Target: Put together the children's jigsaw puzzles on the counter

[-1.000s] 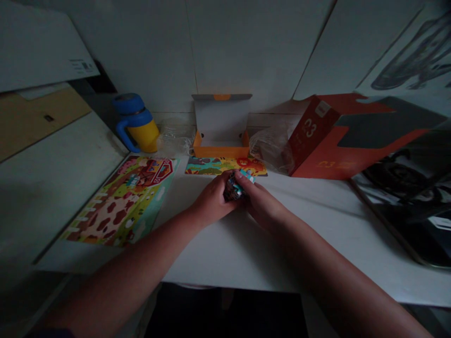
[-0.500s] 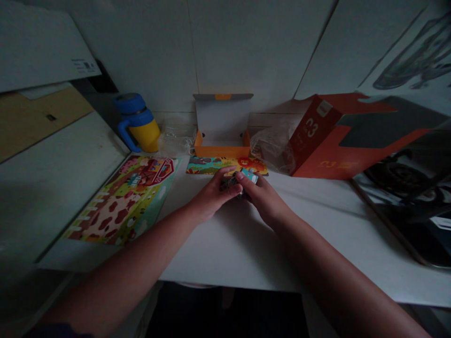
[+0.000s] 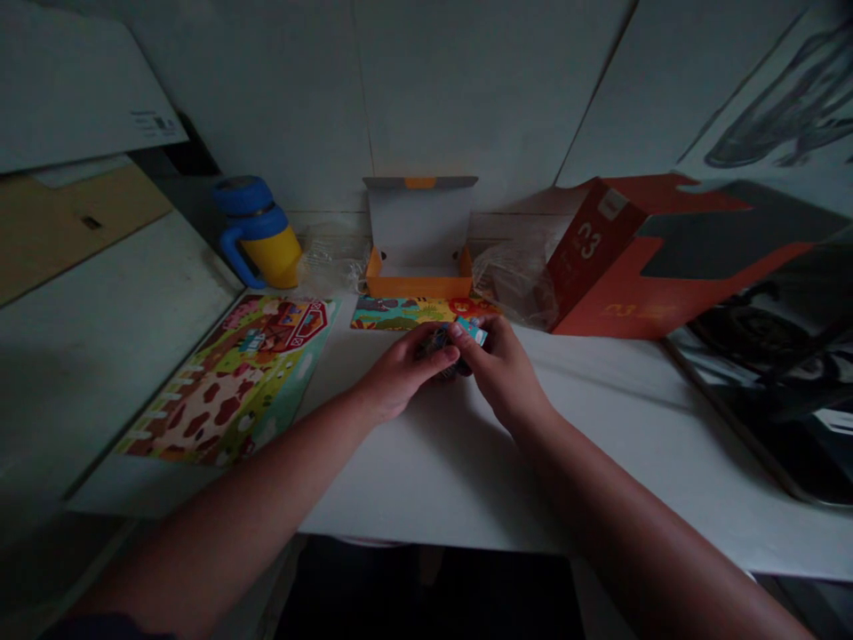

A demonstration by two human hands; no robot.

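Observation:
Close together above the white table [image 3: 426,462], my two hands hold a small stack of printed pieces, dark at the edges. My left hand [image 3: 403,369] is closed round the dark part of the stack [image 3: 437,345], thumb on the near side. My right hand [image 3: 503,364] pinches a small teal-and-white piece [image 3: 472,330] at the top right, its thumb lying against it. Fingers hide most of the stack, so the exact kind of piece is unclear. Just behind my hands lies a long colourful animal picture [image 3: 400,313], partly covered by them.
An open orange box [image 3: 419,286] stands against the wall with clear plastic packaging [image 3: 516,280] beside it. A farm picture [image 3: 227,382] lies left, near a blue-and-yellow jug [image 3: 267,240]. At right are a large red-orange box [image 3: 619,276] and a dark object [image 3: 766,373].
The fingers of my left hand have curled in closer round the stack. My right-hand fingers have shifted up behind the teal piece. The surrounding things stay put.

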